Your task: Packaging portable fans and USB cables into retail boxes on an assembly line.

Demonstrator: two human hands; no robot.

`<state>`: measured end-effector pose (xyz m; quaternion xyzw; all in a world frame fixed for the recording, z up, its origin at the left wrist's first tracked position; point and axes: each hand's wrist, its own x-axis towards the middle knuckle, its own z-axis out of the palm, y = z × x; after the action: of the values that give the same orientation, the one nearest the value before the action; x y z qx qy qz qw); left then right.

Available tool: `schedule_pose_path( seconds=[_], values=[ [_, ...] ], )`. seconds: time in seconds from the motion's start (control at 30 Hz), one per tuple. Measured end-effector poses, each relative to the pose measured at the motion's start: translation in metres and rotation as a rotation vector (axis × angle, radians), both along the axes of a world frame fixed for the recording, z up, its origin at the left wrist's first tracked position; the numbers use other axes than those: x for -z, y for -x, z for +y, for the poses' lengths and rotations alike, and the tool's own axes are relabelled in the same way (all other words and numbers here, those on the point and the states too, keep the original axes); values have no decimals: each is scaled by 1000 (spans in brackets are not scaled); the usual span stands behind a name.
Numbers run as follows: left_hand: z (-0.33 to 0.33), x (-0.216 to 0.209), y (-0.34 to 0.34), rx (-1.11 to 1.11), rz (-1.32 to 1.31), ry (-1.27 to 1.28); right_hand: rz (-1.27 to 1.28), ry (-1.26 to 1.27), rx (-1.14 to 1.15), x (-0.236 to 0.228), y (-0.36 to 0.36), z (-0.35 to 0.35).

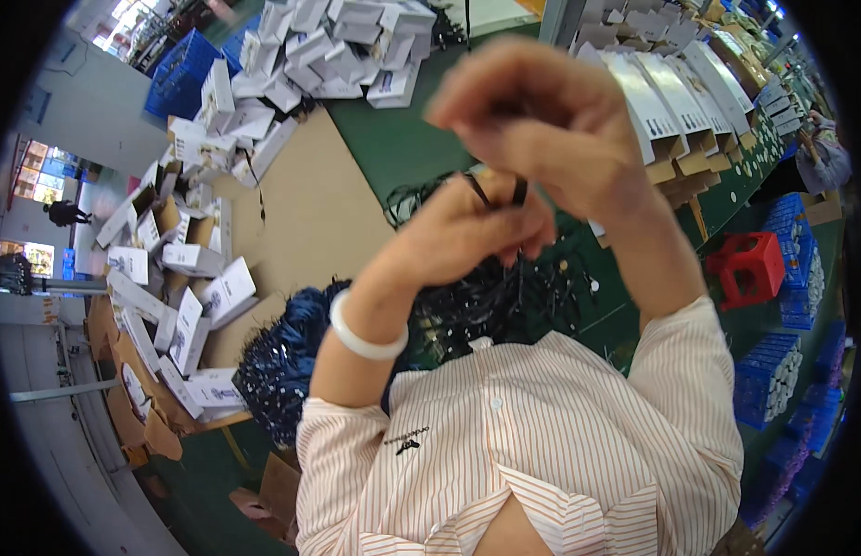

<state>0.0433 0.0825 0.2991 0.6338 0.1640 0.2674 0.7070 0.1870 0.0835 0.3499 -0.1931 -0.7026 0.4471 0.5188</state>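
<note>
My left hand [463, 232], with a white bangle on its wrist, is closed in front of my chest. A thin black cord [520, 192] passes over its fingers. Just above and to the right, my right hand [560, 130] is raised with bent fingers; motion smears it, and I cannot make out anything in it. Below both hands lies a tangled heap of black cords [504, 301] on the green tabletop [361, 139]. A large bundle of dark blue cords [296, 357] lies beside it on the left.
White boxes [333, 56] are heaped at the far side, and more open boxes [194, 250] line the brown board [296, 185] at left. Printed cartons [648, 97] stand in a row at far right. A red stool [750, 264] and blue crates [768, 375] stand right.
</note>
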Motion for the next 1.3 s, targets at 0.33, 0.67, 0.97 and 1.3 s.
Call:
schedule_pose_path(
  seconds=[0.33,0.67,0.97,1.3],
  values=[
    [-25,64,24,133,644,-306,60,448,751,204,-80,-34],
    [-30,27,49,-216,387,-257,-236,679,-408,144,-6,-37],
    [-56,125,33,-772,256,-546,604,909,217,197,5,-10],
    [-47,177,11,-867,503,-825,369,1170,30,256,50,-2]
  ],
)
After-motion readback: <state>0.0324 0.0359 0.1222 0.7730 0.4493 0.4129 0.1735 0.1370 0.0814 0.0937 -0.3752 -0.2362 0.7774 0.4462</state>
